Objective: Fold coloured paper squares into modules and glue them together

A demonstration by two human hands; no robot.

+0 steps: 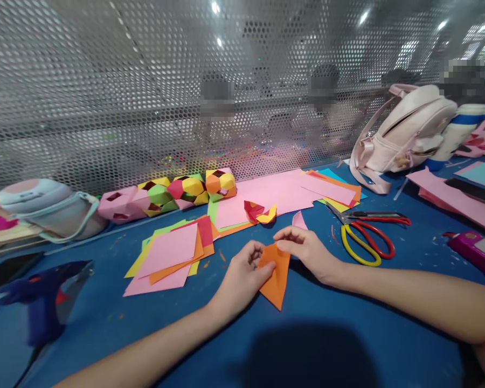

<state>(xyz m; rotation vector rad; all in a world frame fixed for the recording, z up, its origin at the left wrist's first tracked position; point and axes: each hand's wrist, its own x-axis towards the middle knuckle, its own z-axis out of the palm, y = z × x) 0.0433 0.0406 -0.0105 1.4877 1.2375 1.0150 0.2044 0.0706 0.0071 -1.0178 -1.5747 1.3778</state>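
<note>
Between my hands is an orange piece of paper [277, 277], folded, with a pointed lower corner aimed at me. My left hand [246, 272] pinches its left side, thumb lying on the front face. At the top edge, my right hand [303, 249] grips it between thumb and fingers. Just beyond stands a folded red and yellow paper piece [260, 213], and a small pink paper piece [299, 220] rises behind my right fingers. A fanned stack of coloured paper sheets [167, 253] lies to the left. Scissors with yellow and red handles [364, 234] rest open to the right.
A blue glue gun [44, 296] lies front left. Several folded paper balls [186, 189] line the back by a bag [52, 207]. Large pink sheets [262, 191] spread behind. A pink backpack [408, 129], a bottle [461, 134] and a purple tool [475, 250] are on the right.
</note>
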